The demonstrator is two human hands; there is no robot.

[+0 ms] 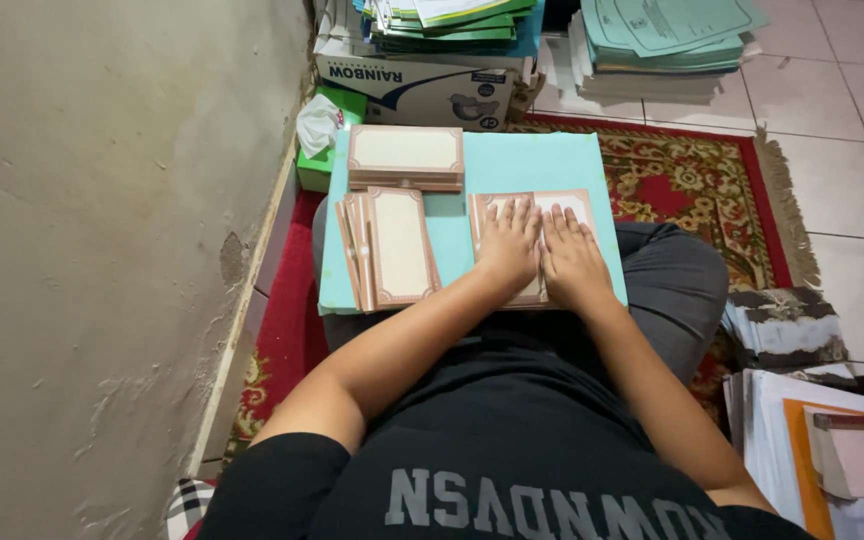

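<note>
Left hand (508, 245), right hand (574, 262), flat, side by side on card (537, 205)

Flat light-blue board (552, 165) resting across the lap — bearing three stacks of cream, brown-bordered cards (405, 156) (390, 248) (564, 205).

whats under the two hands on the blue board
Both the left hand and right hand lie flat on a cream card with a brown patterned border, which rests on the light blue board. The card's middle is covered by the hands, so anything there is hidden.
</note>
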